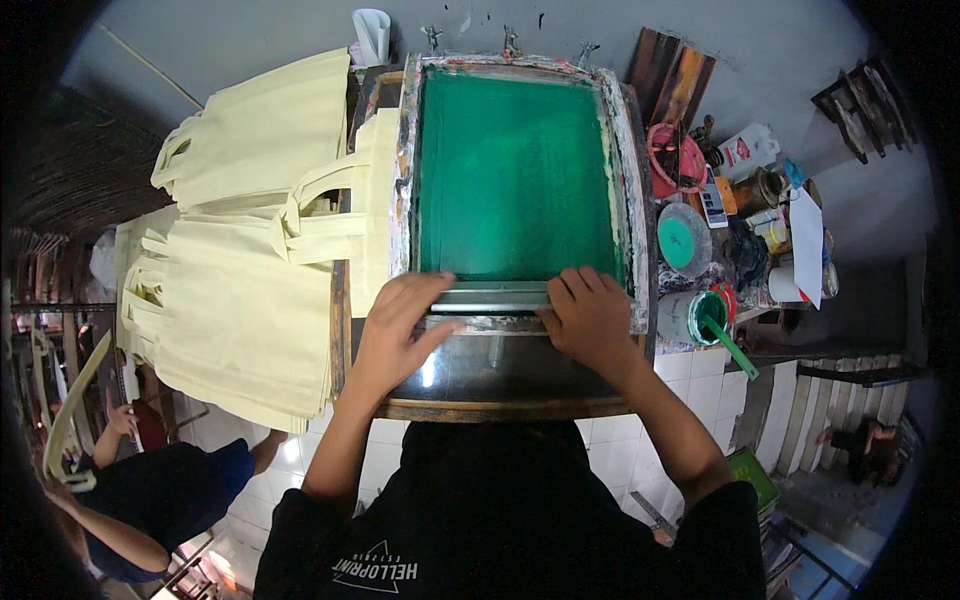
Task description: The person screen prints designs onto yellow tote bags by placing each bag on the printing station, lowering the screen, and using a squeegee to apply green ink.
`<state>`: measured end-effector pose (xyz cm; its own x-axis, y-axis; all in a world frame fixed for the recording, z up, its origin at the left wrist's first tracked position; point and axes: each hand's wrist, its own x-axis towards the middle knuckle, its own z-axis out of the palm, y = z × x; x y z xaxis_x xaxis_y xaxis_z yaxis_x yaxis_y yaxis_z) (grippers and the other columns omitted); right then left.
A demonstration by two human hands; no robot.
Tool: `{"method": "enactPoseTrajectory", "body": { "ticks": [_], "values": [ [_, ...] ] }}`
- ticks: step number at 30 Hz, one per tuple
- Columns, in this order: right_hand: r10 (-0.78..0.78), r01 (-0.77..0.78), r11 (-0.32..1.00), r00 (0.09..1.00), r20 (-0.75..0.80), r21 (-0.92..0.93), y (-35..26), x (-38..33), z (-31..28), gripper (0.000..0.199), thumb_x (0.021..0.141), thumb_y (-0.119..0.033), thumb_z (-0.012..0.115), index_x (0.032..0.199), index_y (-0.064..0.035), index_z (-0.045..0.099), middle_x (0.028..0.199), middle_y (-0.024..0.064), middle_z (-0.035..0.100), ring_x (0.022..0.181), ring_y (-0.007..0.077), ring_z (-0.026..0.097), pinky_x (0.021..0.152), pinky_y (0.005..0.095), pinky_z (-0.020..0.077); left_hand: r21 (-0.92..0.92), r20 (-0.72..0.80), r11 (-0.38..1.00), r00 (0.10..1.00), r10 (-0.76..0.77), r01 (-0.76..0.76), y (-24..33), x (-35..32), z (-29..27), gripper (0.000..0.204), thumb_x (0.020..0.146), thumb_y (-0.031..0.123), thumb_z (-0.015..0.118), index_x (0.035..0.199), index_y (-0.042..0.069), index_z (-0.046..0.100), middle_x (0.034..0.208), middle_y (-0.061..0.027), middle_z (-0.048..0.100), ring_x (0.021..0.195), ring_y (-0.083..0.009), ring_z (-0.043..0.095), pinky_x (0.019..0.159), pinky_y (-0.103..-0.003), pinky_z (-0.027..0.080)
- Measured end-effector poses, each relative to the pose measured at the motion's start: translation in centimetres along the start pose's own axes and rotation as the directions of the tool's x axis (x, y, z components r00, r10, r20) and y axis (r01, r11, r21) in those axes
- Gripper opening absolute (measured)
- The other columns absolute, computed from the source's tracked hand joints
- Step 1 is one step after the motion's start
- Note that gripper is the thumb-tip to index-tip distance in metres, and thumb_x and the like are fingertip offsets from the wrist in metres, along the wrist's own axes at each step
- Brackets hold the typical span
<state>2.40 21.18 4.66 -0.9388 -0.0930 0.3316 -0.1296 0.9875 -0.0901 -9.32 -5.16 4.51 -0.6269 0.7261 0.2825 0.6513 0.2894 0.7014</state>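
Observation:
A screen-printing frame [624, 180] lies flat before me, its mesh [515, 170] coated in green ink. Across its near end rests a squeegee [490, 297] with a grey metal bar. My right hand [590, 315] grips the squeegee's right end, fingers over the top and thumb on the near side. At the other end is my left hand [400, 325], its thumb spread away from the fingers and the fingertips by the bar's left tip. Beneath the frame lies a pale yellow tote bag [377, 200], its handles sticking out to the left; most of it is hidden.
Stacks of pale yellow bags [250, 300] stand to the left. Along the right are an ink tub [685, 318] with a green spatula [730, 348], a bowl of green ink [683, 242], a phone [713, 200] and a pink basket [677, 160]. Another person [170, 490] is at lower left.

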Motion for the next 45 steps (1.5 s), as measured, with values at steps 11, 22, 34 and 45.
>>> {"method": "enactPoseTrajectory", "body": {
  "ticks": [11,22,34,45],
  "values": [
    [-0.103,0.097,0.995,0.914,-0.393,-0.036,1.2,3.6,-9.5,0.030,0.073,-0.013,0.076,0.103,-0.0103,0.071,0.103,0.0055,0.066,0.096,0.0264,0.067,0.078,0.0408,0.0564,0.238,-0.512,0.964,0.829,0.226,-0.116,0.7,1.2,-4.1,0.128,0.064,0.054,0.092,0.159,0.003,0.022,0.157,-0.0221,0.041,0.148,-0.0358,0.037,0.122,-0.055,0.022],
    [0.135,-0.143,0.990,0.868,-0.478,0.020,4.6,20.6,-24.0,0.031,0.091,-0.029,0.070,0.085,0.0011,0.072,0.070,0.0199,0.066,0.060,0.0299,0.060,0.062,0.0414,0.0478,0.568,-0.171,0.654,0.849,-0.500,0.499,-6.6,7.4,-3.6,0.094,0.079,0.055,0.081,0.144,-0.004,0.046,0.142,-0.0267,0.052,0.137,-0.0416,0.044,0.119,-0.053,0.022],
    [0.088,-0.107,0.994,0.859,-0.504,-0.010,8.9,26.1,-25.6,0.033,0.086,-0.029,0.073,0.095,0.0027,0.074,0.078,0.0244,0.069,0.070,0.0349,0.067,0.070,0.0423,0.0508,0.094,-0.411,0.786,0.743,-0.528,0.611,-11.6,3.4,-14.8,0.045,0.090,0.039,0.075,0.108,-0.002,0.069,0.102,-0.0198,0.071,0.093,-0.0298,0.069,0.084,-0.039,0.052],
    [0.061,-0.098,0.994,0.866,-0.497,-0.047,9.8,26.6,-25.9,0.040,0.086,-0.033,0.073,0.101,0.0044,0.076,0.089,0.0265,0.073,0.082,0.0367,0.072,0.079,0.0440,0.0541,-0.020,-0.385,0.898,0.826,-0.412,0.439,-9.4,8.9,-7.0,0.054,0.090,0.022,0.075,0.136,0.000,0.057,0.128,-0.0220,0.065,0.120,-0.0358,0.062,0.104,-0.042,0.047]
  ]
}}
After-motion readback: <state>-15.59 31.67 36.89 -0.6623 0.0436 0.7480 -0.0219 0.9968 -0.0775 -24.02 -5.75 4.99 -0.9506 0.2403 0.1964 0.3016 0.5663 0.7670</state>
